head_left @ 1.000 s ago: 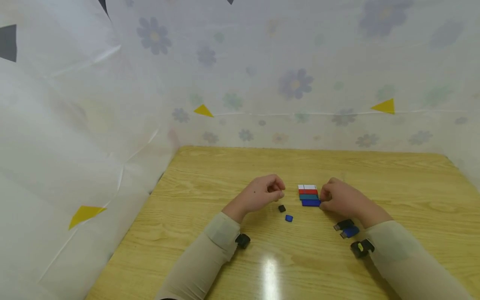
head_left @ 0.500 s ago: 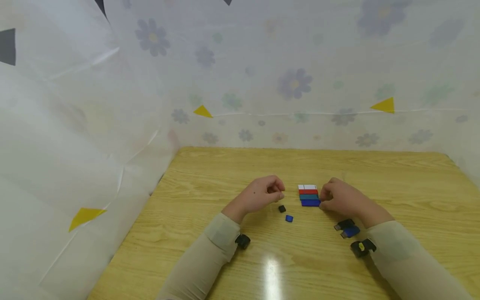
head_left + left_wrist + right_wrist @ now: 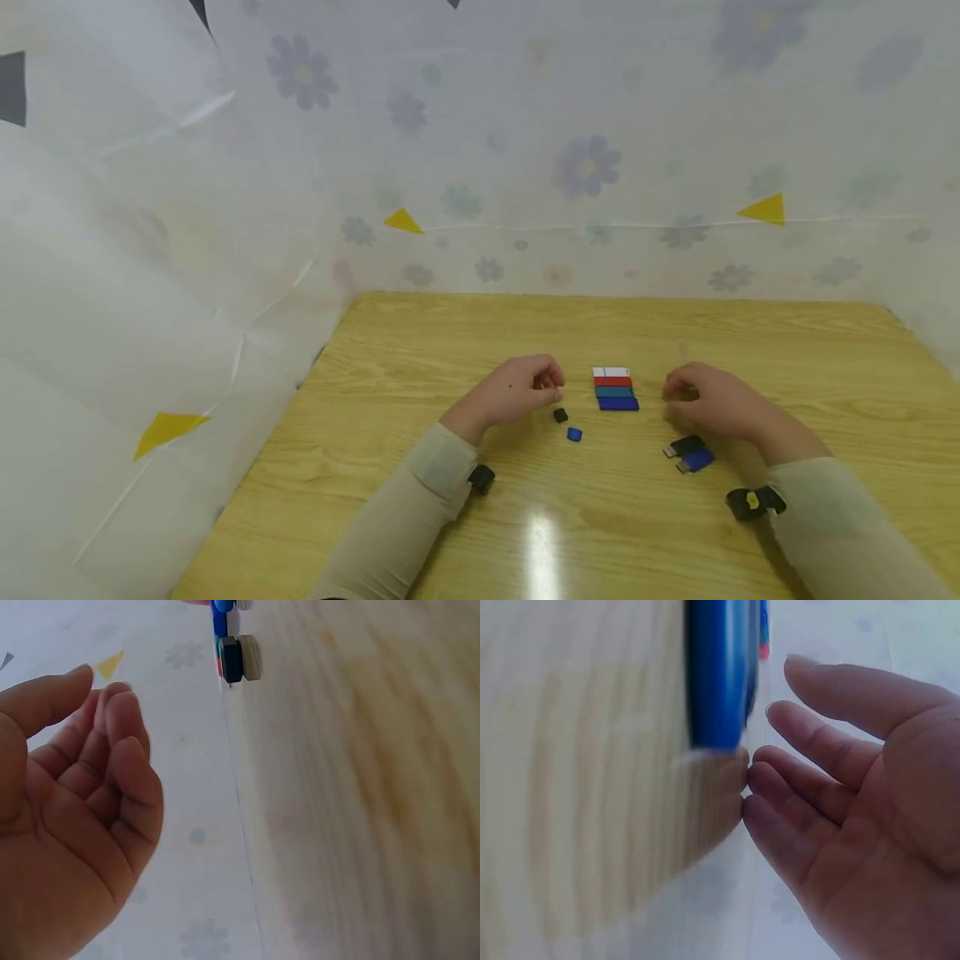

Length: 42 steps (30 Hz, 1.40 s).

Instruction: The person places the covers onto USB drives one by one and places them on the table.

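Strips [image 3: 615, 392]: white, red, teal and blue ones are lying side by side on the surface [image 3: 450, 333], between my hands.
Left hand [image 3: 517, 389]: I'm holding nothing, fingers loosely curved, thumb apart, near a black piece [image 3: 560, 415] and a blue piece [image 3: 574, 435].
Right hand [image 3: 712, 402]: I'm gripping nothing, fingers bent and parted from my thumb.
USB pair: black stick [image 3: 689, 445] and blue stick [image 3: 699, 459] are lying just beside it.
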Available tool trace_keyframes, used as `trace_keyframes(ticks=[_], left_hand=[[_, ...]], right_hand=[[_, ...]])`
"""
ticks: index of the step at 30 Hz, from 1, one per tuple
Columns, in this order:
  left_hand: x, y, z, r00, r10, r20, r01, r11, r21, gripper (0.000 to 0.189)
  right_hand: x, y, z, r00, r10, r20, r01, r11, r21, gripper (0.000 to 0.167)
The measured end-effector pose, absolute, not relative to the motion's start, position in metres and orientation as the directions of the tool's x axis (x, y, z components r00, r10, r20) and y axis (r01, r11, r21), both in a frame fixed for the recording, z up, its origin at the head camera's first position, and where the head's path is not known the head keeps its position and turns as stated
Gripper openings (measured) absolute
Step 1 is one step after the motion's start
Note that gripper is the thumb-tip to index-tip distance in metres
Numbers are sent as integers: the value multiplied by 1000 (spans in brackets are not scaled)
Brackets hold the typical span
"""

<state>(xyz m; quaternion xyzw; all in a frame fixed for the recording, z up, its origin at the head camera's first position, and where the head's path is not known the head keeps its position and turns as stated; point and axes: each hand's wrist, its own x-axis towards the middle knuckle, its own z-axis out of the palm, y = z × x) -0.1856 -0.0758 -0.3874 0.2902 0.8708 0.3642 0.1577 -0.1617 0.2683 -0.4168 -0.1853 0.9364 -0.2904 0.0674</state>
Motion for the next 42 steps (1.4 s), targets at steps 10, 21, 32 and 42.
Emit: trace_keyframes(ticks=[10,21,32,42], left_hand=[[-191,-70,-398,-746,624,-231,466,738,488,13],[-193,-52,-403,-749,601,-279,529,796,294,22],[-195,-47,-401,-744,610,-273,558,791,250,12],[-191,-52,-394,-754,604,-258,498,782,376,15]], right_hand=[[-153,285,-420,-924,-382,-28,-264,689,-675,33],[-150,293,-420,-916,-400,-17,-285,683,-673,30],[-150,294,-419,-913,-407,-27,-276,664,-695,23],[-149,310,-423,-875,-484,-3,-355,647,-674,7]])
